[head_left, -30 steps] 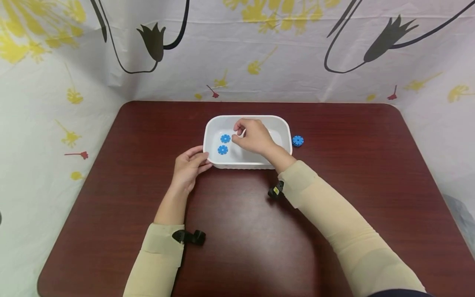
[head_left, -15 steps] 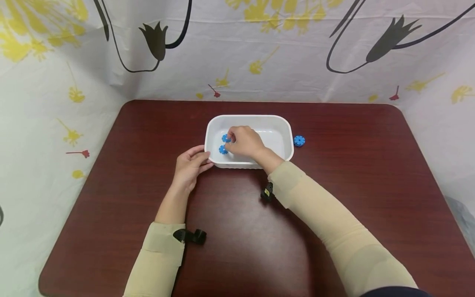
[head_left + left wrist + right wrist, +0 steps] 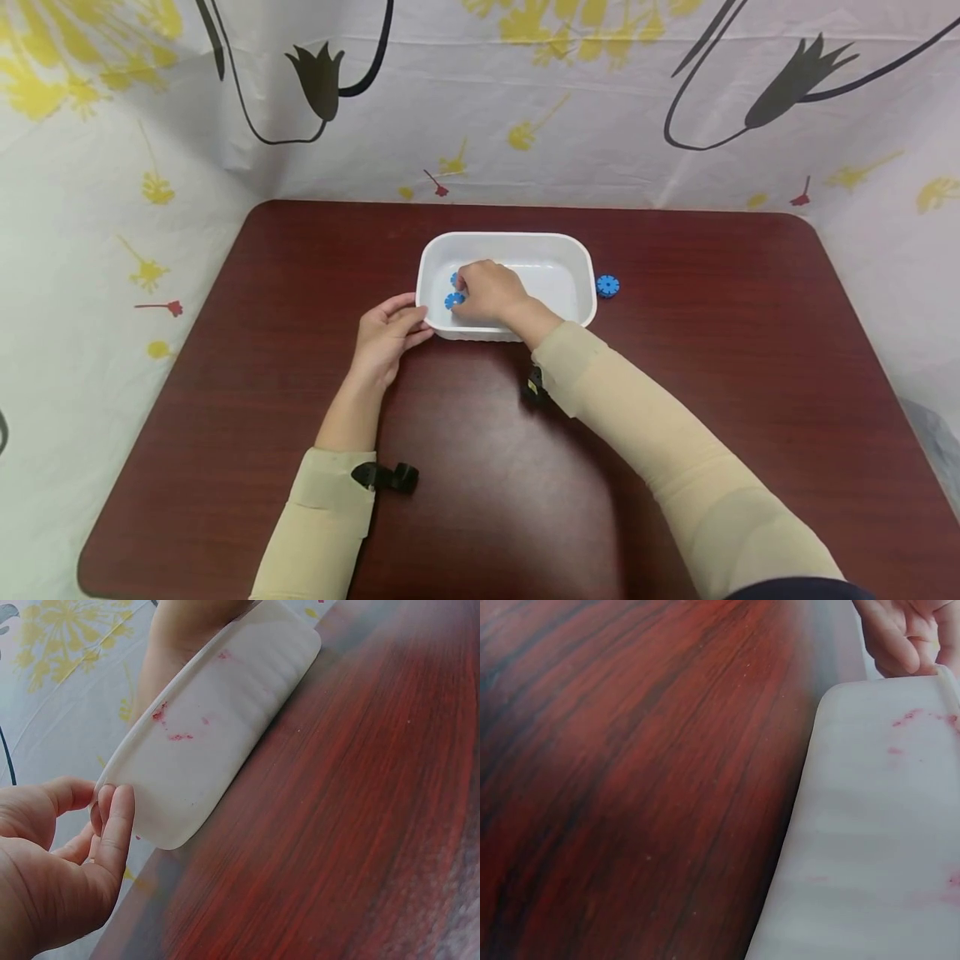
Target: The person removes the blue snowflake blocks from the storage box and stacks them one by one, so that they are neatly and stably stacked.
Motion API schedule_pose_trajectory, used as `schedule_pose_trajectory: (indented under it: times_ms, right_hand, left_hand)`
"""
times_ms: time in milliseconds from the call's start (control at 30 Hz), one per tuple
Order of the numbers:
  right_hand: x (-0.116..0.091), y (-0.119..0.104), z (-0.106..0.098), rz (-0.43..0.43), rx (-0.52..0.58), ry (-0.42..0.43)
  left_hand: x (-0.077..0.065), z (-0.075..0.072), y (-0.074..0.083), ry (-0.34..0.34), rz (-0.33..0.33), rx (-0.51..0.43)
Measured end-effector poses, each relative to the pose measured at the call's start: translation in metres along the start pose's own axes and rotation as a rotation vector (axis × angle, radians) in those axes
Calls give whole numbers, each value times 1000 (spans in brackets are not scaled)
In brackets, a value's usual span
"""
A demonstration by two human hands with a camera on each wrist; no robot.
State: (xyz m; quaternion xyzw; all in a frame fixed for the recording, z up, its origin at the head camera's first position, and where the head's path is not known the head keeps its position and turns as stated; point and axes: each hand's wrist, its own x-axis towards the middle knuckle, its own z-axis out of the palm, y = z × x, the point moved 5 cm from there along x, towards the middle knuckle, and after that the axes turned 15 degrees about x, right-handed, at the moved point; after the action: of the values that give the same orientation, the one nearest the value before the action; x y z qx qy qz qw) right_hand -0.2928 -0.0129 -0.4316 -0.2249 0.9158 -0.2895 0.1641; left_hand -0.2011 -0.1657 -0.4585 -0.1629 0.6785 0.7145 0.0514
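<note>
A white rectangular plastic basin [image 3: 558, 283] sits on the table, its outer wall [image 3: 202, 757] seen from the side in the left wrist view. My left hand [image 3: 381, 340] holds the near left corner, thumb at the rim and fingers against the wall. Inside the basin my right hand [image 3: 491, 292] reaches to the left, fingers curled down. Its thumb and forefinger are right at a blue notched plastic disc [image 3: 452, 301]; I cannot tell whether they pinch it. Behind it a second blue notched disc [image 3: 453, 278] is mostly covered by the fingers.
A short stack of blue notched discs [image 3: 607, 286] stands just outside the basin's right end. The dark red-brown table [image 3: 705, 333] extends around it, and a white patterned cloth [image 3: 585, 167] hangs behind its far edge.
My right hand has moved left and lower inside the basin, from beside the two discs to right over them. My left hand keeps its hold on the corner.
</note>
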Motion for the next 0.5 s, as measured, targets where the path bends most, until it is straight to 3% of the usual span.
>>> schedule_pose_trajectory:
  times_ms: [500]
  right_hand:
    - [7, -4, 5, -28, -60, -55]
  left_hand:
    - [0, 1, 0, -9, 10, -5]
